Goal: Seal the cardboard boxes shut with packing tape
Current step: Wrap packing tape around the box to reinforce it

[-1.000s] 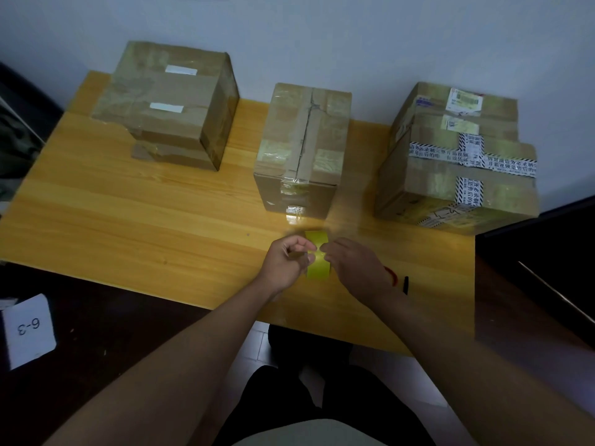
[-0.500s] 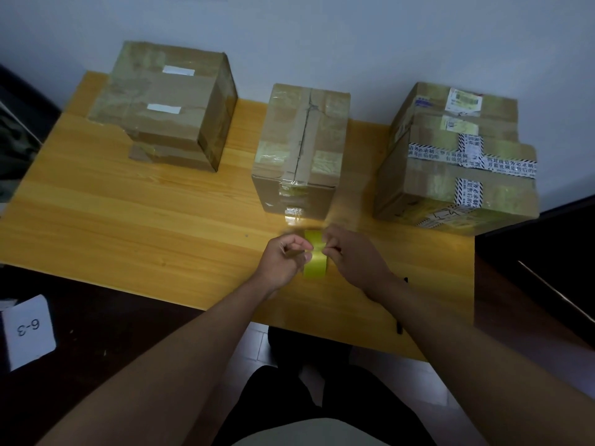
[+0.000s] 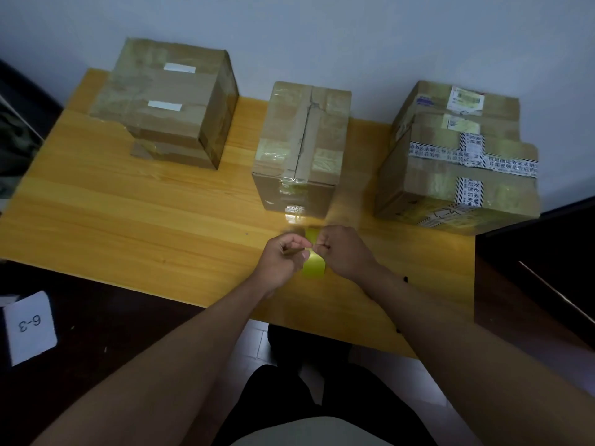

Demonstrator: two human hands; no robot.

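Note:
A yellow roll of packing tape stands on edge above the wooden table, just in front of the middle cardboard box. My left hand grips the roll from the left with curled fingers. My right hand holds it from the right, fingertips pinching at its top. The middle box has a cracked centre seam under old tape. A taller left box and a wide right box with printed black-and-white tape stand at the back.
A white wall runs right behind the boxes. A card marked 6-3 lies on the dark surface at lower left. A dark slim object peeks out on the table beside my right forearm. Dark furniture borders the table's right edge.
Both hands have carried the tape roll slightly away from me, closer to the middle box. The red item and dark pen by my right wrist are now mostly hidden.

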